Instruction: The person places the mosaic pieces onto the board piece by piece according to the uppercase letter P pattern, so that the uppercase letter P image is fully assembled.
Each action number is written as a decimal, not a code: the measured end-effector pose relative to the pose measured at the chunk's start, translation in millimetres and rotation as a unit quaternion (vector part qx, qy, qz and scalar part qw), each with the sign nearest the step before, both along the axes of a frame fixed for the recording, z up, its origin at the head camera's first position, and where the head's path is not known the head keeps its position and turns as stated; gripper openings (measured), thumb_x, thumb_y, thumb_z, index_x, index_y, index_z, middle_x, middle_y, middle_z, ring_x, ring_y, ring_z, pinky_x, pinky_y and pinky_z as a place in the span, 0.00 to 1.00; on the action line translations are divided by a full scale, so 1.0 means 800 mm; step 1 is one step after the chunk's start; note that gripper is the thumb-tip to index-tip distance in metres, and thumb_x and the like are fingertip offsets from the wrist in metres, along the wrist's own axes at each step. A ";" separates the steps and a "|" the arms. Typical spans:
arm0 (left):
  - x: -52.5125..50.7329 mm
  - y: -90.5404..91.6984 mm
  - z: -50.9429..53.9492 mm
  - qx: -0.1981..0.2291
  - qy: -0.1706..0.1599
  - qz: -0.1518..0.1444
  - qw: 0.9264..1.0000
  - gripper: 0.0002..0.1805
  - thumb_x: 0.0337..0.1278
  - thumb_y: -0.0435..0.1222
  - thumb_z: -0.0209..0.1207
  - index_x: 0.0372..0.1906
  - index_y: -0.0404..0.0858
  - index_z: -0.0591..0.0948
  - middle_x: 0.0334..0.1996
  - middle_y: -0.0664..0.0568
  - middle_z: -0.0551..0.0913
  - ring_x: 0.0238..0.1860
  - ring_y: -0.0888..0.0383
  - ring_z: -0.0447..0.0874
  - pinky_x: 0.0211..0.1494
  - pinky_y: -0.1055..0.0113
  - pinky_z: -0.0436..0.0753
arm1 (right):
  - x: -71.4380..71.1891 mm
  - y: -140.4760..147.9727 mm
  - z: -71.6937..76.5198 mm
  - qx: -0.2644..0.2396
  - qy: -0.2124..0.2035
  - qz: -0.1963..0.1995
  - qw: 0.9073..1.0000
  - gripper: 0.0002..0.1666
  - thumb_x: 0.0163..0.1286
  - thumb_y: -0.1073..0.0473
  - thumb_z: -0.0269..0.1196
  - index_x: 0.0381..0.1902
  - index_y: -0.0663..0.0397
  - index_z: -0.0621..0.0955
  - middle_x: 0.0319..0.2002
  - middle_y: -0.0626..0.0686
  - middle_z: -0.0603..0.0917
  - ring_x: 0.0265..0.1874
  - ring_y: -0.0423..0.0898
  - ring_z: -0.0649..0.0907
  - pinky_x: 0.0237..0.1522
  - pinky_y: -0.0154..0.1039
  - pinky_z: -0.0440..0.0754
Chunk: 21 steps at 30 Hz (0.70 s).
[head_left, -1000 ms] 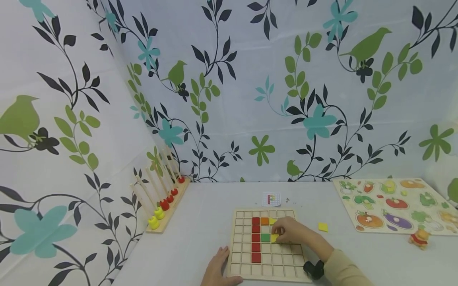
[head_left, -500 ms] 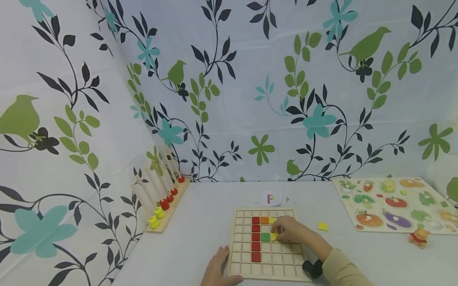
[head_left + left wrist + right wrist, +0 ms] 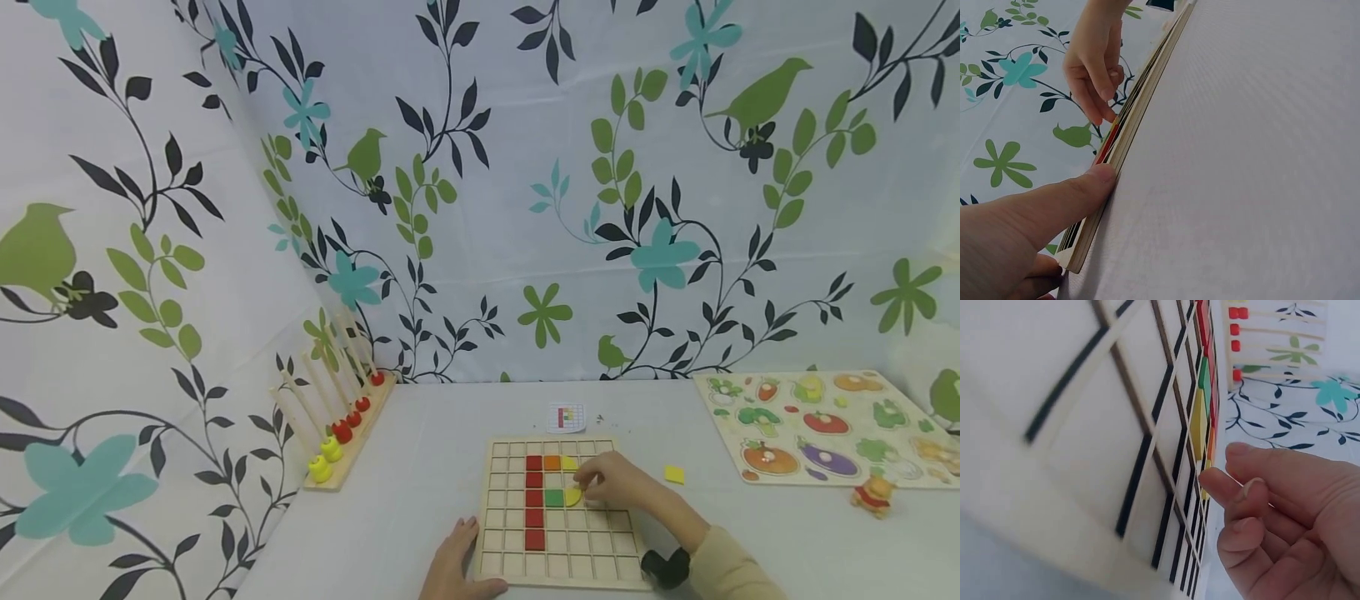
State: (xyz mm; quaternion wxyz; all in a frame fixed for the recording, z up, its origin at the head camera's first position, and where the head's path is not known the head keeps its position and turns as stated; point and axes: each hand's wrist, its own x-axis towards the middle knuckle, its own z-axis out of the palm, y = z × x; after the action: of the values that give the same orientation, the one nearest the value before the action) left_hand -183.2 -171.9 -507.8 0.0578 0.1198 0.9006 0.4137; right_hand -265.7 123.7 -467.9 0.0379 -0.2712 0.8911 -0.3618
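On the table lies a wooden grid board (image 3: 517,567) holding red tiles (image 3: 534,498), an orange tile (image 3: 552,463), a green tile (image 3: 554,497) and two yellow pieces. One yellow piece (image 3: 572,497), with a rounded side, sits right of the green tile. My right hand (image 3: 615,481) hovers just beside it; the right wrist view shows its thumb and loosely bent fingers (image 3: 1244,534) holding nothing. My left hand (image 3: 453,565) rests at the board's near left corner, fingers along the left edge. In the left wrist view, its thumb (image 3: 1079,195) touches the board's front edge.
A small printed card (image 3: 567,417) lies behind the board, and a loose yellow square (image 3: 674,474) lies to its right. A peg rack (image 3: 360,433) with red and yellow beads stands left. A vegetable puzzle board (image 3: 810,442) and a small figurine (image 3: 873,497) are at right.
My right hand has let go of the rounded yellow piece and drawn slightly right, leaving more of the piece visible. My left hand stays at the board's corner.
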 end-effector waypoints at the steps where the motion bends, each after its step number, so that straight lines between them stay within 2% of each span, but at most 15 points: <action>1: 0.000 0.000 0.000 0.001 0.000 0.000 1.000 0.51 0.35 0.54 0.67 0.61 0.26 0.61 0.62 0.35 0.60 0.63 0.34 0.48 0.59 0.37 0.51 | 0.002 0.003 0.002 0.001 0.000 -0.008 1.000 0.12 0.54 0.69 0.63 0.38 0.62 0.82 0.30 0.46 0.81 0.29 0.42 0.77 0.30 0.35 0.79; 6: 0.000 -0.001 0.002 0.003 -0.007 -0.001 1.000 0.52 0.35 0.54 0.67 0.62 0.26 0.61 0.62 0.34 0.60 0.63 0.34 0.48 0.59 0.37 0.51 | 0.010 0.023 0.011 -0.004 0.024 -0.066 0.998 0.12 0.54 0.68 0.64 0.38 0.63 0.81 0.31 0.51 0.81 0.26 0.42 0.74 0.25 0.34 0.76; 9: -0.001 0.000 0.003 0.003 -0.006 -0.001 1.000 0.51 0.35 0.54 0.67 0.62 0.26 0.61 0.62 0.35 0.60 0.63 0.34 0.47 0.59 0.37 0.51 | 0.012 0.041 0.015 -0.010 0.043 -0.106 0.993 0.13 0.53 0.68 0.65 0.38 0.63 0.81 0.32 0.52 0.81 0.23 0.41 0.71 0.21 0.33 0.73; 13: -0.001 -0.001 0.003 0.000 -0.005 -0.003 1.000 0.51 0.35 0.54 0.67 0.62 0.27 0.61 0.62 0.35 0.60 0.63 0.34 0.48 0.59 0.36 0.51 | 0.012 0.068 0.015 -0.009 0.053 -0.155 0.987 0.15 0.50 0.68 0.67 0.39 0.64 0.80 0.34 0.54 0.80 0.23 0.41 0.71 0.20 0.33 0.72; 15: -0.001 -0.001 0.003 0.001 -0.007 -0.003 1.000 0.51 0.35 0.54 0.67 0.62 0.27 0.61 0.62 0.34 0.60 0.63 0.34 0.48 0.59 0.36 0.51 | 0.013 0.082 0.013 -0.002 0.046 -0.171 0.984 0.17 0.49 0.68 0.67 0.39 0.65 0.79 0.36 0.56 0.80 0.24 0.43 0.73 0.22 0.34 0.74; 18: -0.001 -0.001 0.004 0.002 -0.010 -0.001 1.000 0.52 0.34 0.54 0.67 0.62 0.27 0.61 0.62 0.35 0.60 0.63 0.34 0.48 0.59 0.37 0.51 | 0.014 0.099 0.011 0.024 0.025 -0.186 0.982 0.20 0.46 0.67 0.69 0.40 0.65 0.78 0.36 0.58 0.79 0.29 0.51 0.76 0.31 0.43 0.79; 21: 0.000 -0.001 0.003 0.001 -0.005 -0.002 1.000 0.51 0.35 0.54 0.67 0.62 0.27 0.61 0.62 0.35 0.60 0.63 0.34 0.48 0.60 0.37 0.51 | 0.017 0.111 0.009 0.049 0.003 -0.194 0.980 0.22 0.44 0.66 0.70 0.40 0.65 0.78 0.36 0.58 0.78 0.37 0.57 0.77 0.40 0.50 0.77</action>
State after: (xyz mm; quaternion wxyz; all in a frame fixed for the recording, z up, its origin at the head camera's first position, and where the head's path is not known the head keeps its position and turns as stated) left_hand -183.3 -172.6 -505.5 0.0635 0.1195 0.8997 0.4149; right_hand -252.3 212.5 -460.7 -0.0222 -0.0918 0.9436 -0.3174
